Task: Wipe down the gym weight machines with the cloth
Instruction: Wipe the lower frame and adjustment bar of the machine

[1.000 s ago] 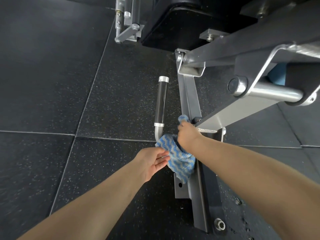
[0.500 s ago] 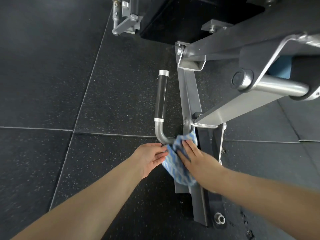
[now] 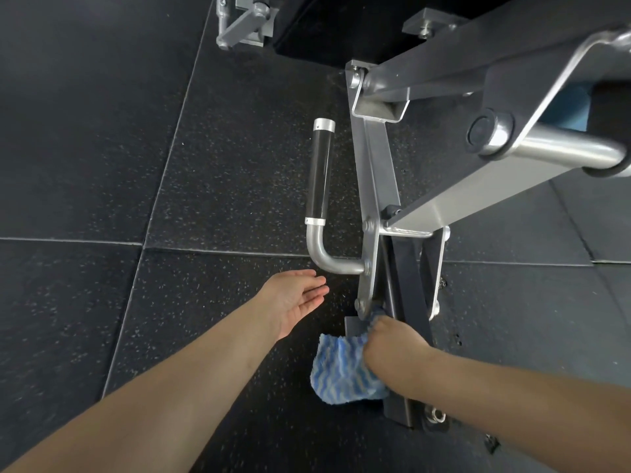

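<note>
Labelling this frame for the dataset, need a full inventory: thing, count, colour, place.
blue and white striped cloth: 1, blue and white, low centre, against the machine's base, under the right hand.
L-shaped metal handle with black grip: 1, silver and black, centre, left of the upright bar.
grey steel upright bar: 1, grey, centre, running from the top pivot bracket to the base.
chrome round crossbar: 1, silver, right.
dark base rail: 1, dark grey, bolted to the floor.
black speckled rubber floor tiles: several, black.
left hand: 1, open, empty, below the handle's bend.
right hand: 1, grips the cloth.
</note>
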A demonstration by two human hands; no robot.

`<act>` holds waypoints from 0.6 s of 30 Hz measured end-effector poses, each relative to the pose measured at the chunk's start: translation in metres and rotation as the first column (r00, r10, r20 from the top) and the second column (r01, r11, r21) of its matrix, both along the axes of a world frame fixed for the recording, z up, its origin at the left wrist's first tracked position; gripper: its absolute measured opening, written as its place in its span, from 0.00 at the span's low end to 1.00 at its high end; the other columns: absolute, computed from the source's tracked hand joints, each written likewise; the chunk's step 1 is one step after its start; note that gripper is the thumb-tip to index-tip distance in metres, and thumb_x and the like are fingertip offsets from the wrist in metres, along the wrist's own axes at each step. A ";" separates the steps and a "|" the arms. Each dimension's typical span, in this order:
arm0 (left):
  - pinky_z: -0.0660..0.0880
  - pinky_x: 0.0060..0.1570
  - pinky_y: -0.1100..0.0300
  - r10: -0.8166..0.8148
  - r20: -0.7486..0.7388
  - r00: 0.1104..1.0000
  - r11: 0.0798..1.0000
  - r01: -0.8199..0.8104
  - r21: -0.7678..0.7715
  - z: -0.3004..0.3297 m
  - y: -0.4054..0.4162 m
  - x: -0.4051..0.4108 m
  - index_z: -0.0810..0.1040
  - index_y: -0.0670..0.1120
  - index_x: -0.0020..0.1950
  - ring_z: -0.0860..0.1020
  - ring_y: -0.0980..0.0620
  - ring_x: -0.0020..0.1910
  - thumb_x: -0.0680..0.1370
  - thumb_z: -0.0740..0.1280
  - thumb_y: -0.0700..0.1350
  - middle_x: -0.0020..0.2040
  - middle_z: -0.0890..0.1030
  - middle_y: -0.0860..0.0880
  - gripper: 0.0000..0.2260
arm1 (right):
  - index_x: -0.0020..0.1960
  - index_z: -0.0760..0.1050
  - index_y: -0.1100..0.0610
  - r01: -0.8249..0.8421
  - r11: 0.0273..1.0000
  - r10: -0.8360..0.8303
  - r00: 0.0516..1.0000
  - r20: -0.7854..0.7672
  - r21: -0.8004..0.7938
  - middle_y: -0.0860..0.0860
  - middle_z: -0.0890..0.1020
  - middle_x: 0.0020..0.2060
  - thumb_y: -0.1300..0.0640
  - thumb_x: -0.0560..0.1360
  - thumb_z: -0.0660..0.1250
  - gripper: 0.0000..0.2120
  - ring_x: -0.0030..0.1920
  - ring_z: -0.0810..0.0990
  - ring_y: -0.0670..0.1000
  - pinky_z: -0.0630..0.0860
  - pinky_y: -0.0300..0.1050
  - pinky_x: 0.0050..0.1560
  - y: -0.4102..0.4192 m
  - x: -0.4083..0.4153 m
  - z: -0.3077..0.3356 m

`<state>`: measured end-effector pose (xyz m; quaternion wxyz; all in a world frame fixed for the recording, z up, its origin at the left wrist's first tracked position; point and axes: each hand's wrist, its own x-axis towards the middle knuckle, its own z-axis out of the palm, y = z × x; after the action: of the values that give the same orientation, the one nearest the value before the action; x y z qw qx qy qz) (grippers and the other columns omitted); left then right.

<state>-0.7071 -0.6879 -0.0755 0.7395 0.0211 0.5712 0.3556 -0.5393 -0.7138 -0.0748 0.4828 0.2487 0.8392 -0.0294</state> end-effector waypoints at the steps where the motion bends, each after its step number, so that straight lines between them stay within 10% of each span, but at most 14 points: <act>1: 0.74 0.53 0.57 -0.003 0.000 1.000 1.000 0.003 -0.001 0.000 0.000 0.001 0.74 0.39 0.52 0.79 0.50 0.44 0.76 0.63 0.31 0.46 0.79 0.43 0.06 | 0.60 0.75 0.60 -0.029 0.999 0.030 0.999 -0.031 0.037 0.57 0.76 0.59 0.60 0.78 0.59 0.13 0.62 0.70 0.58 0.59 0.51 0.67 0.005 -0.002 0.004; 5: 0.74 0.52 0.57 -0.012 -0.016 1.000 1.000 0.012 0.003 0.000 0.000 0.002 0.74 0.40 0.51 0.79 0.50 0.44 0.76 0.64 0.31 0.45 0.80 0.43 0.07 | 0.65 0.73 0.55 -0.547 0.833 0.524 0.829 0.195 0.090 0.58 0.69 0.69 0.52 0.79 0.58 0.17 0.71 0.60 0.63 0.44 0.59 0.73 0.006 -0.005 -0.013; 9: 0.74 0.53 0.57 -0.021 -0.016 1.000 1.000 0.022 0.020 0.001 -0.003 0.003 0.73 0.39 0.52 0.79 0.51 0.43 0.76 0.64 0.31 0.45 0.79 0.43 0.07 | 0.74 0.60 0.52 -0.633 0.774 0.560 0.702 0.440 0.024 0.54 0.56 0.76 0.40 0.78 0.55 0.28 0.75 0.46 0.61 0.36 0.62 0.71 0.008 -0.008 -0.032; 18: 0.74 0.53 0.58 -0.070 -0.051 0.996 0.996 0.073 0.049 0.008 -0.010 0.008 0.73 0.39 0.53 0.79 0.51 0.43 0.77 0.63 0.31 0.46 0.79 0.44 0.07 | 0.75 0.42 0.68 -0.063 0.982 0.012 0.962 0.274 0.179 0.65 0.44 0.75 0.51 0.82 0.49 0.31 0.74 0.39 0.65 0.37 0.56 0.72 -0.032 -0.009 -0.046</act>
<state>-0.6987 -0.6982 -0.0673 0.7366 0.0691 0.5789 0.3428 -0.5485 -0.7456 -0.1204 0.5682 0.2783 0.7688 0.0928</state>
